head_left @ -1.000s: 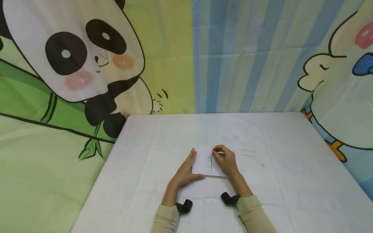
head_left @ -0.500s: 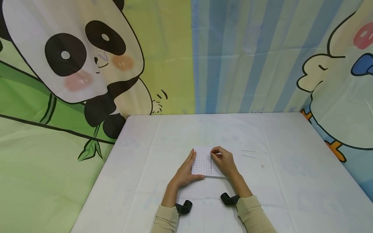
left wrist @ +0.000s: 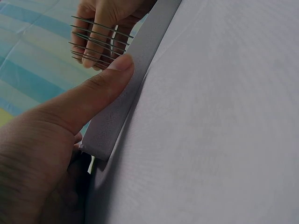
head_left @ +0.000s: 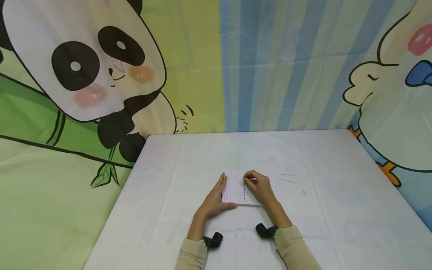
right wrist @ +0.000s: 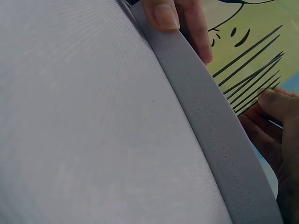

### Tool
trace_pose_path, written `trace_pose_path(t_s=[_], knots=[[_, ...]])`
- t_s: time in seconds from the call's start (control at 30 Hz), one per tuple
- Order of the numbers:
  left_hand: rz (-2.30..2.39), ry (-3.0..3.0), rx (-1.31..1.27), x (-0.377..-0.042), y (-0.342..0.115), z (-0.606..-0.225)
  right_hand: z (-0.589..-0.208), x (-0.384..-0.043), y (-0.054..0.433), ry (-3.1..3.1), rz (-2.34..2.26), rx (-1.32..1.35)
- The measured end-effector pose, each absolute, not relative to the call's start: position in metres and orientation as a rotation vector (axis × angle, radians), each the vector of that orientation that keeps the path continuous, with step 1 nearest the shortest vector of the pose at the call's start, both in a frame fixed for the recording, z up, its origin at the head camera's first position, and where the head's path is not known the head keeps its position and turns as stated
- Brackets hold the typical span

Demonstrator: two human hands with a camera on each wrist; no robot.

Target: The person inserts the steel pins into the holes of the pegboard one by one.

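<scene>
A thick white board (head_left: 233, 189) with a dot grid lies flat on the table. Several thin dark needles (right wrist: 248, 56) stand upright in it in a row. My left hand (head_left: 214, 199) steadies the board's near left corner, straight fingers along the left side and thumb (left wrist: 100, 91) pressed against the front edge. Over the board, my right hand (head_left: 260, 188) pinches one needle between thumb and forefinger at the row's far end. Whether that needle's lower end is in the board cannot be made out.
Two loose needles, one farther back (head_left: 287, 174) and one nearer (head_left: 287, 181), lie on the white table (head_left: 337, 210) right of the board. Behind the table hangs a printed cloth (head_left: 192, 67). Each wrist wears a black camera.
Over the last second my right hand shifts slightly left and toward me, then stays nearly still at the needles. My left hand keeps its place on the board.
</scene>
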State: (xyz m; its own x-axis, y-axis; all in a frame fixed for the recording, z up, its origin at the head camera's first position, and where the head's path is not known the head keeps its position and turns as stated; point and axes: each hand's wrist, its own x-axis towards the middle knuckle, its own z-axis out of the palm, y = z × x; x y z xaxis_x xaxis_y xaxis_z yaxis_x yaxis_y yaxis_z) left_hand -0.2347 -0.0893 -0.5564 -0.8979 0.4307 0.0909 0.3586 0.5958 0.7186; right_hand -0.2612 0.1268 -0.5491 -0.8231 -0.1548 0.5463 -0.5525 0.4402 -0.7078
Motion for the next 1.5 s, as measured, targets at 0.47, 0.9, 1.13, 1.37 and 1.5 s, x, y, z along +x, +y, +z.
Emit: trace_pose_path(t_s=[0.47, 0.9, 1.13, 1.37, 1.5], knots=[[1.2, 2.726, 0.672, -0.236, -0.089, -0.56, -0.548, -0.26, 0.128, -2.3, 1.456, 0.596], [1.202, 2.745, 0.683, -0.235, -0.088, -0.559, -0.543, -0.258, 0.139, -2.156, 1.518, 0.559], [1.205, 2.73, 0.678, -0.235, -0.088, -0.558, -0.546, -0.259, 0.17, -2.237, 1.344, 0.399], [1.189, 2.742, 0.671, -0.235, -0.088, -0.558, -0.548, -0.255, 0.209, -2.375, 1.078, 0.202], [1.192, 2.734, 0.664, -0.235, -0.087, -0.557, -0.552, -0.254, 0.229, -2.422, 1.014, 0.121]])
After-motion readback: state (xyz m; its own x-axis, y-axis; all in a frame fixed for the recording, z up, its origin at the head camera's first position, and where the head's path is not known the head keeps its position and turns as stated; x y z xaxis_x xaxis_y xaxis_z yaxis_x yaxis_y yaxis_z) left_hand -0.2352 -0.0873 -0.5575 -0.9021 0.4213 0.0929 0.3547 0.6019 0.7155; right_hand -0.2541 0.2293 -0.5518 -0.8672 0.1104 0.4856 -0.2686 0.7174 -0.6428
